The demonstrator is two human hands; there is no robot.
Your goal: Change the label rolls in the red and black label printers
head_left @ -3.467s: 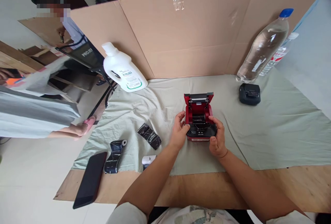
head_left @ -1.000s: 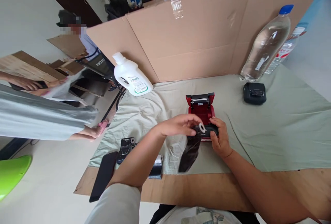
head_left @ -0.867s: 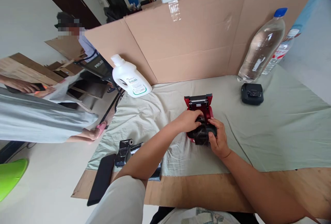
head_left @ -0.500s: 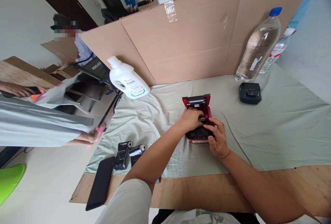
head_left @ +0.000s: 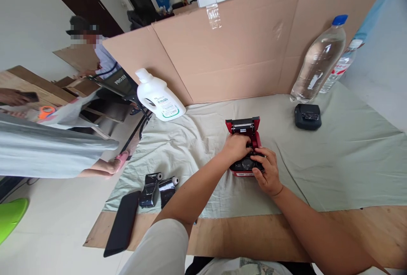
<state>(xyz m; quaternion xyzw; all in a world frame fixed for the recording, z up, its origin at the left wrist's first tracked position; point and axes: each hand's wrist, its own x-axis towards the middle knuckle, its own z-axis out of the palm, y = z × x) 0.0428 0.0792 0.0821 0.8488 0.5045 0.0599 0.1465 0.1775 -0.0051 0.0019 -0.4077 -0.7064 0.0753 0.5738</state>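
A small red printer (head_left: 244,126) with its lid open stands on the pale green cloth (head_left: 333,156). My left hand (head_left: 237,148) reaches into its open bay, fingers curled over a black roll that is mostly hidden. Against the printer's front right corner rests my right hand (head_left: 267,172), with its thumb and fingers pressing on the black front panel. Two more black rolls (head_left: 159,186) lie on the cloth to the left.
A black phone (head_left: 122,223) lies at the left edge. A white detergent bottle (head_left: 159,97) stands at the back left, a clear water bottle (head_left: 318,61) and a black device (head_left: 307,116) at the back right. A cardboard wall (head_left: 238,50) closes the back. People sit at left.
My left hand picked up a black roll with a hanging strip from the left and carried it into the printer's bay. My right hand stayed on the printer's front.
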